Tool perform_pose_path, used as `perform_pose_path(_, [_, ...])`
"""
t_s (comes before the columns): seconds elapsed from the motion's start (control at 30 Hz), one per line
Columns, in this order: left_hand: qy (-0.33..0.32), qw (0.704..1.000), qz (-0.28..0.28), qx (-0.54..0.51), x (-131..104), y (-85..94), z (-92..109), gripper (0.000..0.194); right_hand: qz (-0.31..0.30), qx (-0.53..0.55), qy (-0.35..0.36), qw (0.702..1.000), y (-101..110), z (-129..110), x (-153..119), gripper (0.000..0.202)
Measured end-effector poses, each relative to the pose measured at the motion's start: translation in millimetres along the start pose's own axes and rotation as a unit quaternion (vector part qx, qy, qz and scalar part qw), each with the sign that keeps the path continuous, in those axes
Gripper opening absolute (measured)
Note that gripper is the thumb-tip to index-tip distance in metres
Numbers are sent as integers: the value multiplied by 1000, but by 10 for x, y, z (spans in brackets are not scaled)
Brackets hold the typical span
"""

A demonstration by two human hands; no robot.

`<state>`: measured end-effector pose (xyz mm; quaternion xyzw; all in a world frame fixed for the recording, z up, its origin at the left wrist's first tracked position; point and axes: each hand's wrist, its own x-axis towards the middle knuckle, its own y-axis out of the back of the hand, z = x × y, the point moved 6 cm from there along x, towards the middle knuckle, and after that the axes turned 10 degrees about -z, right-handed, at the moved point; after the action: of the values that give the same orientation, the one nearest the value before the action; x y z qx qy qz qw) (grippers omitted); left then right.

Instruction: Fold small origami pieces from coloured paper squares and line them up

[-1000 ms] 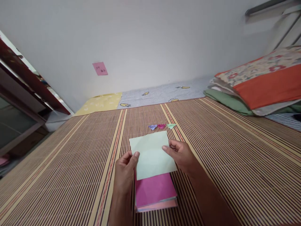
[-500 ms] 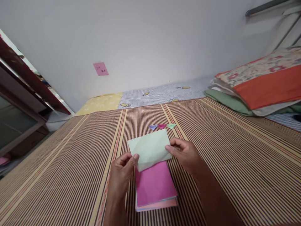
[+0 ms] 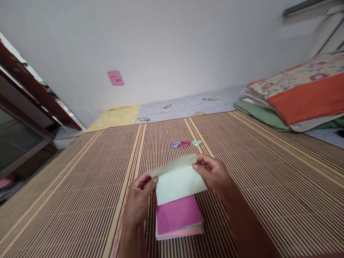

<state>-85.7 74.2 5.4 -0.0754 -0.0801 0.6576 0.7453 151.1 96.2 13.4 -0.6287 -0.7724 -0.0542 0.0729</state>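
Note:
A pale green sheet of paper (image 3: 180, 184) is held between my two hands, with a crease across it and its far part tilted up. My left hand (image 3: 141, 193) pinches its left edge between thumb and fingers. At the right edge, my right hand (image 3: 213, 173) grips it the same way. Below the sheet lies a stack of coloured paper (image 3: 178, 216), magenta on top, with pink and bluish edges showing underneath. Beyond the sheet, three small folded paper triangles sit in a row: a blue one (image 3: 175, 144), a magenta one (image 3: 185, 143) and a green one (image 3: 196, 143).
A striped bamboo mat (image 3: 80, 186) covers the surface. Folded bedding with an orange, flowered pillow (image 3: 306, 96) is piled at the right. A patterned sheet (image 3: 177, 105) runs along the wall, where a pink note (image 3: 115, 77) is stuck.
The green sheet has been turned and lowered towards me, so its crease and near face show now. Both hands keep hold of its edges, their fingers having shifted slightly.

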Motion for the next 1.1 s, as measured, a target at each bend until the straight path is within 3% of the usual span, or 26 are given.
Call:
perform_pose_path(0.17, [-17,999,-32,-26,8,-11,-20,14,6,74,-13,997,-1,19,3,5])
perform_pose_path(0.27, [-17,998,-59,-20,-13,-41,25,14,1,65,15,998,17,-11,5,5])
perform_pose_path(0.37, [0,998,-70,-2,-37,-58,64,16,-54,24,40,997,-1,-54,-10,9])
perform_pose_path(0.43, [20,992,-118,32,-49,-132,59,19,-113,20,41,993,-52,-64,-29,12])
perform_pose_path(0.53, [93,962,-251,50,-105,-368,-49,32,-172,28,44,984,-137,-83,-56,14])
perform_pose_path(0.63, [148,942,-302,14,-162,-550,-158,25,-185,46,56,980,-208,-123,-61,19])
perform_pose_path(0.77, [153,957,-246,-24,-130,-585,-237,24,-130,76,36,988,-204,-111,-32,20])
perform_pose_path(0.9, [111,985,-121,-47,-25,-445,-271,28,-35,115,5,993,-109,-3,7,46])
perform_pose_path(1.0, [54,995,-30,-78,40,-356,-284,29,-68,119,-4,991,-178,57,33,52])
perform_pose_path(1.1, [31,994,-23,-98,73,-377,-309,33,-95,56,-30,993,-259,82,28,30])
